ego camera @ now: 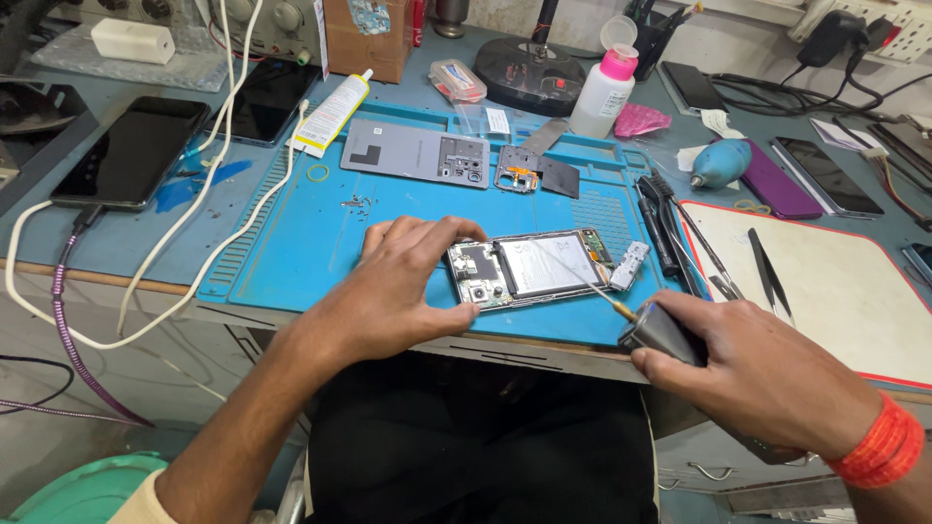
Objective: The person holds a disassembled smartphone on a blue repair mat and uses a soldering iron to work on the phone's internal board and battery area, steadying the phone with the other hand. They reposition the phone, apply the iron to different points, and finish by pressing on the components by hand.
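The left hand point(403, 281) clamped the opened phone point(529, 267), light and fragile, by its edges; the right hand point(752, 374) gripped 1 screwdriver point(621, 311).

A blue mat point(320, 233), a grey back cover point(413, 152), and a pink-capped white bottle point(602, 92).

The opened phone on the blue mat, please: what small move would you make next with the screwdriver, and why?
Probably press the screwdriver tip squarely down into the opened phone before turning. The right hand holds it at a low slant, its thin shaft reaching over the phone's right half, while the left hand already pins the phone's left end to the blue mat. Whether the tip sits in a screw is too small to tell.
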